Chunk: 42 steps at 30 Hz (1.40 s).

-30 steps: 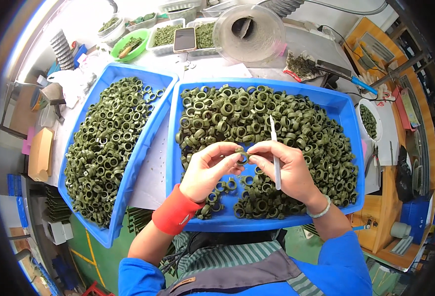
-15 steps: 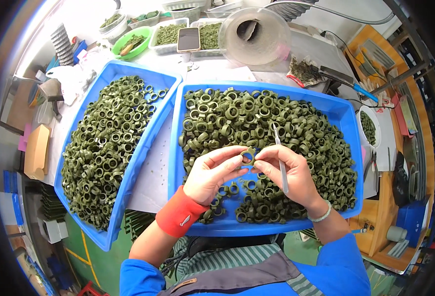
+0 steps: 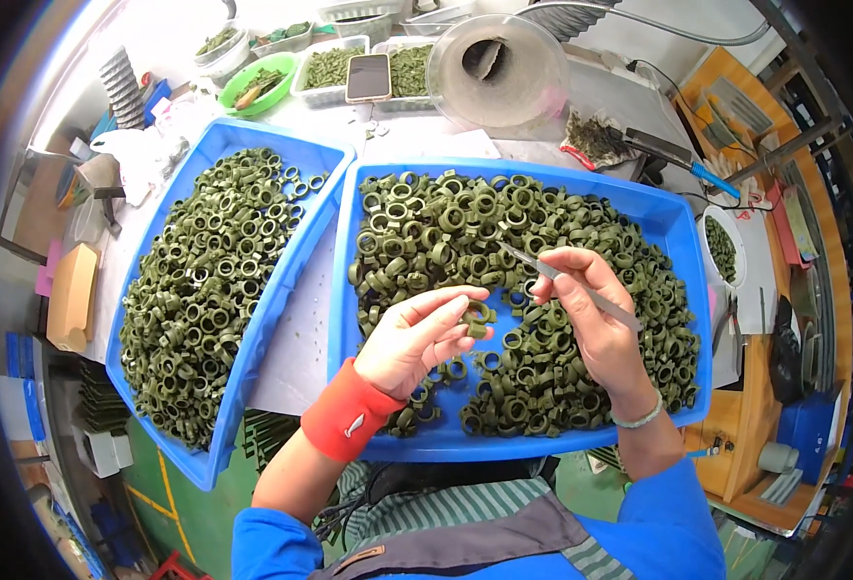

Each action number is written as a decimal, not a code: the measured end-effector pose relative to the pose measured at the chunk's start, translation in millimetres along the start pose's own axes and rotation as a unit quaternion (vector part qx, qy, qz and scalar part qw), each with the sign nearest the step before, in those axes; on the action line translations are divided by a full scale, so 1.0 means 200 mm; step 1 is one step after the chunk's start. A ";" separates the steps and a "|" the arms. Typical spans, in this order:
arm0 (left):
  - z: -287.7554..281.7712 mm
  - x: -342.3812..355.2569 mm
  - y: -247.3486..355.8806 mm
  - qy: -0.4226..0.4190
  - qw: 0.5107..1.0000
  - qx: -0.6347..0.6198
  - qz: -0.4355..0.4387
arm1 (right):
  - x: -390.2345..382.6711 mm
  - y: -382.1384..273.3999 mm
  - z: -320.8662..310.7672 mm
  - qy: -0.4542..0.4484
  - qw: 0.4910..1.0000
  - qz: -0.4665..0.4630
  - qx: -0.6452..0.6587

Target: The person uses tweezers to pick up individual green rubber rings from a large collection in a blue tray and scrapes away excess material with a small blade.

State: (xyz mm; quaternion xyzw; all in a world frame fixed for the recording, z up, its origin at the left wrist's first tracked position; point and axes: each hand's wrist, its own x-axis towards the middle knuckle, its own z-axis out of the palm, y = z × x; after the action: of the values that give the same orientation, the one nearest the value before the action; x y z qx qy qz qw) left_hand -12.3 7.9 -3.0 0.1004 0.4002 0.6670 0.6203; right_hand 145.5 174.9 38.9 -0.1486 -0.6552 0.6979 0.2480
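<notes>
Between the thumb and fingers of my left hand point(image 3: 415, 338) is a dark green ring point(image 3: 478, 319) with a small block on its side. My right hand point(image 3: 591, 314) grips a slim metal craft knife point(image 3: 573, 284), its pointed blade aimed up and to the left, a little apart from the ring. Both hands are over a blue tray point(image 3: 705, 372) heaped with similar green rings point(image 3: 543, 387). Below my left fingers, part of the tray's blue bottom shows. A red wristband is on my left wrist, a pale bracelet on my right.
A second blue tray point(image 3: 236, 416) full of green rings slants at the left. Behind stand tubs of small green pieces point(image 3: 330, 66), a phone point(image 3: 368, 77), a green bowl point(image 3: 260, 85) and a large clear funnel-like hood point(image 3: 499, 72). A white bowl point(image 3: 721, 246) is at the right.
My right hand has moved right, away from the ring, and the knife has swung from nearly upright to a leftward slant. The ring has turned in my left fingers.
</notes>
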 end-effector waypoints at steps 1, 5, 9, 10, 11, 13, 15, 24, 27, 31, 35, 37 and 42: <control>0.00 0.00 0.00 -0.014 1.000 -0.007 0.019 | 0.00 -0.02 0.00 -0.004 1.000 0.003 -0.013; 0.05 -0.01 0.01 -0.035 0.999 0.000 0.030 | -0.01 0.01 -0.05 -0.025 1.000 -0.013 -0.010; 0.04 -0.03 0.01 -0.069 0.997 -0.015 -0.007 | -0.02 0.03 -0.04 -0.010 0.999 -0.046 0.006; 0.05 -0.03 0.02 -0.081 0.997 -0.012 -0.011 | -0.02 0.03 -0.05 -0.021 0.999 -0.047 0.001; 0.06 -0.04 0.03 -0.093 0.996 -0.009 -0.015 | -0.02 0.03 -0.05 -0.032 0.998 -0.049 -0.003; 0.04 -0.04 0.02 -0.092 0.995 -0.012 -0.021 | -0.02 0.03 -0.05 -0.043 0.998 -0.055 -0.010; 0.04 -0.04 0.01 -0.091 0.995 -0.015 -0.027 | -0.02 0.03 -0.06 -0.066 0.995 -0.065 -0.025; 0.03 -0.04 0.01 -0.105 0.994 0.012 0.025 | -0.03 0.00 -0.02 -0.062 0.992 -0.095 -0.053; 0.04 -0.04 0.01 -0.081 0.994 -0.017 0.066 | -0.05 0.04 -0.01 -0.050 0.991 -0.118 -0.048; 0.03 -0.02 0.00 -0.075 0.992 -0.025 0.100 | -0.05 0.04 0.01 -0.058 0.978 -0.157 -0.123; 0.03 -0.02 0.01 -0.065 0.991 -0.040 0.110 | -0.08 0.05 0.07 -0.035 0.989 -0.127 -0.061; 0.03 -0.02 0.02 -0.066 0.992 -0.039 0.102 | -0.08 0.07 0.07 -0.038 0.988 -0.148 -0.036; 0.03 -0.02 -0.02 -0.075 0.996 -0.022 0.048 | -0.04 0.03 0.08 -0.004 0.968 -0.154 -0.197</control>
State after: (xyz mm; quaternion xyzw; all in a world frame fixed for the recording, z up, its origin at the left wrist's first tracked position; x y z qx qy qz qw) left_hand -5.4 5.9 0.5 0.1555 0.3321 0.6956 0.6178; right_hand 142.8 157.8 33.1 -0.0887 -0.7956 0.5092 0.3161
